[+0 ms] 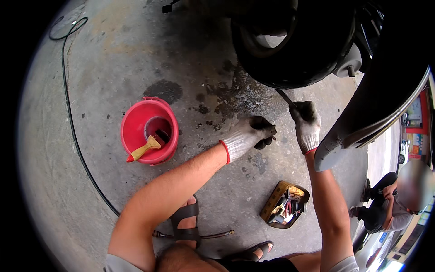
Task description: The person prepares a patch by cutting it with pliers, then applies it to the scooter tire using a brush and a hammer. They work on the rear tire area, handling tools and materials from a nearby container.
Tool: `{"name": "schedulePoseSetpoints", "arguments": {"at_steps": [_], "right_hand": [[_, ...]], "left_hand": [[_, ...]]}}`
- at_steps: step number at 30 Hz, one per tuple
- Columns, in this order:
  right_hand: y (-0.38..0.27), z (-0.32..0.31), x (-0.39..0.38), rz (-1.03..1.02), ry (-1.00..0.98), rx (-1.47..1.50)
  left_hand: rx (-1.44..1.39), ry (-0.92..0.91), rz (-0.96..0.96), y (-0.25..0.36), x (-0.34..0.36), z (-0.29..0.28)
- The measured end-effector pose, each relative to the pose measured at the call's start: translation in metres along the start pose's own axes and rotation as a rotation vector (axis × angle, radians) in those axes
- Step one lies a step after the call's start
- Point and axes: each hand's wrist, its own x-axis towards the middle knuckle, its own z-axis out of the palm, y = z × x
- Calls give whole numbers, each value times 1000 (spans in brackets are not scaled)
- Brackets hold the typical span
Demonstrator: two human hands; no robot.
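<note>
My right hand [306, 121], in a white knit glove with a dark, dirty palm, is closed around a dark flat metal bar [284, 98]. The bar's far end reaches the lower edge of a black tire [294, 72] at the top of the view. To its left, my left hand [250, 136] wears a matching glove with a red cuff. Its blackened fingers are curled together above the floor, apart from the tire. Whatever they pinch, if anything, is too small to tell.
A red bucket [125, 129] at left holds a yellow-handled paintbrush [147, 148]. A yellow-brown tool tray [273, 202] sits between my arms. A black hose [74, 131] runs down the left; a short hose [217, 235] lies by my feet. A curved dark panel [362, 122] overhangs my right arm. A person [385, 206] squats at right.
</note>
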Motion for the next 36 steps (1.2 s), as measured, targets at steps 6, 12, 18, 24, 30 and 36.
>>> {"name": "schedulePoseSetpoints", "arguments": {"at_steps": [6,12,18,24,30,36], "right_hand": [[66,-58,-41,210,-150,513],[40,-115,-88,438,-361,429],[62,-164,-162,818,-291,548],[93,-214,-246,837,-350,98],[117,-240,-310,763,-297,39],[140,-215,-367,456,-78,-1]], "left_hand": [[356,-103,-53,-58,-13,19],[521,-158,-65,-78,-20,38],[648,-276,-58,-106,-20,71],[913,-363,-189,-110,-41,88],[1173,-401,-322,-87,-68,92],[1515,-572,-426,-49,-72,153]]}}
